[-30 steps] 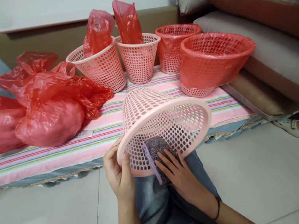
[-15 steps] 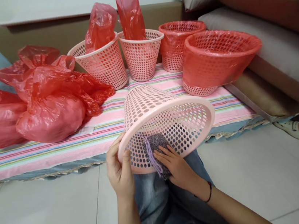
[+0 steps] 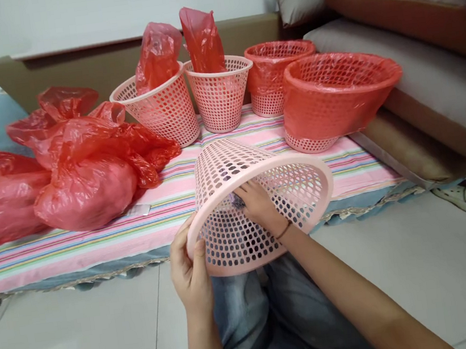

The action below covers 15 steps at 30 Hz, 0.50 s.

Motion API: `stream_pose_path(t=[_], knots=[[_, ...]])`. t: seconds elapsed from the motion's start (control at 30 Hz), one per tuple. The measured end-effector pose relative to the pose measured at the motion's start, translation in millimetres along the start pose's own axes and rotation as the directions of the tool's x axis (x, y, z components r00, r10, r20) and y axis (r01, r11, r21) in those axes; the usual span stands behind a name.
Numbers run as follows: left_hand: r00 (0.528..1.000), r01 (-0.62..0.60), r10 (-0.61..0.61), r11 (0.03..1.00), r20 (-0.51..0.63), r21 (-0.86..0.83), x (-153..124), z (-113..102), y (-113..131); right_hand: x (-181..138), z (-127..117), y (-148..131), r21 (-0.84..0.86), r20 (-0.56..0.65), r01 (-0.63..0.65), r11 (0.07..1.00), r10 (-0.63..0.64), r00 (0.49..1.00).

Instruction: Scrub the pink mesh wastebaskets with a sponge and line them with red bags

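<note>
A pale pink plastic wastebasket (image 3: 235,254) with a holed wall lies tilted over my knees, its mouth facing me. My left hand (image 3: 191,266) grips the rim at its left side, thumb on the near face and fingers behind. Inside the basket, my right hand (image 3: 258,202) presses a grey and purple cloth (image 3: 236,200) against the upper inner wall. Most of the cloth is hidden by the hand and the rim; bits of it show through the holes.
On the striped bench cover (image 3: 169,208) stand two pink baskets with red bags (image 3: 204,44) poking out and two lined with red bags (image 3: 334,98). Filled red bags (image 3: 84,188) lie left. Cushions (image 3: 425,69) are stacked right. A person's shoe (image 3: 462,201) is on the floor.
My right hand has moved with the cloth from the near lower rim up and deeper into the basket. My left hand keeps its hold on the rim. The view has tilted slightly upward.
</note>
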<state>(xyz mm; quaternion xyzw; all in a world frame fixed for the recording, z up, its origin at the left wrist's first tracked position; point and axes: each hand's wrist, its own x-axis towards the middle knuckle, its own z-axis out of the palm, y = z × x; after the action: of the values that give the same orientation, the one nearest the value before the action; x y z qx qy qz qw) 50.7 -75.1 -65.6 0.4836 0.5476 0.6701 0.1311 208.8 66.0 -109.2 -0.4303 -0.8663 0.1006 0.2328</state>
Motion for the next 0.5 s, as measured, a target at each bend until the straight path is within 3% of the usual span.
stream_pose_path(t=[0.13, 0.33, 0.5], knots=[[1.000, -0.007, 0.007, 1.000, -0.027, 0.001, -2.7, 1.3, -5.8, 18.4, 39.3, 14.8, -0.070, 0.207, -0.027, 0.997, 0.041, 0.978], [0.973, -0.016, 0.016, 1.000, -0.230, 0.001, 9.5, 18.1, -23.7, 42.4, 58.7, 32.5, -0.083, 0.236, -0.053, 0.995, 0.071, 0.969], [0.978, -0.032, 0.028, 0.999, -0.206, -0.017, 51.7, 44.0, -33.2, 78.1, 59.8, 51.9, -0.111, 0.233, -0.097, 0.989, 0.121, 0.965]])
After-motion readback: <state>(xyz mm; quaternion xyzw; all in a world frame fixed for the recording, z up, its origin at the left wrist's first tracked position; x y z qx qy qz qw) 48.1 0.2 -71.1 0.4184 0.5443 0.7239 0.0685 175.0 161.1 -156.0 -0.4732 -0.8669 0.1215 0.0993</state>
